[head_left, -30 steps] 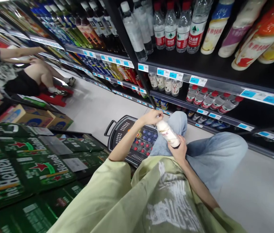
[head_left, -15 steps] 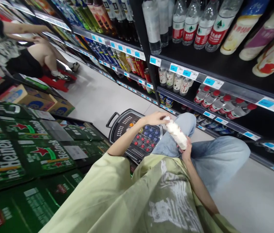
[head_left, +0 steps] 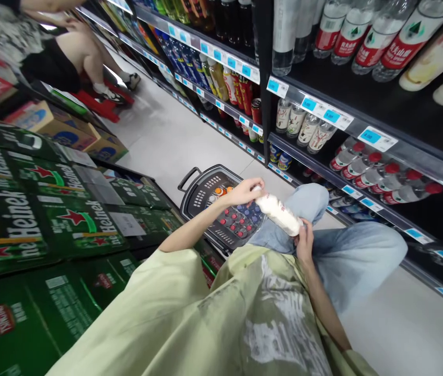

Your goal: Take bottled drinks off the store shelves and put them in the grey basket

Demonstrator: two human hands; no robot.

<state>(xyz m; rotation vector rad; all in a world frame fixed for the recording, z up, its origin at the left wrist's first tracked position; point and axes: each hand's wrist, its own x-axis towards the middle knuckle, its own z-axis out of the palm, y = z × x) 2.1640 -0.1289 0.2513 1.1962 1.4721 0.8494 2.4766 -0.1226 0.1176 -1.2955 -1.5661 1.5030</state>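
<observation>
A white drink bottle (head_left: 279,213) lies slanted between my two hands, above my jeans. My left hand (head_left: 246,191) has its fingers closed around the cap end. At the base, my right hand (head_left: 305,240) grips the bottle with thumb and fingers. Below my left forearm stands a black shopping basket (head_left: 185,210) on the floor, holding many bottles with red, blue and orange caps, upright and close together. The bottle's cap is mostly hidden by my left fingers.
Drink shelves (head_left: 323,112) with price tags run along the right. Green beer cartons (head_left: 65,219) are stacked at the left, with brown cardboard boxes (head_left: 68,125) beyond. A seated person (head_left: 84,57) is at upper left. Pale floor (head_left: 166,138) lies between.
Both hands have shifted a little with the bottle, the left one moving left and the bottle lying flatter. The view has turned slightly, moving the shelves rightward.
</observation>
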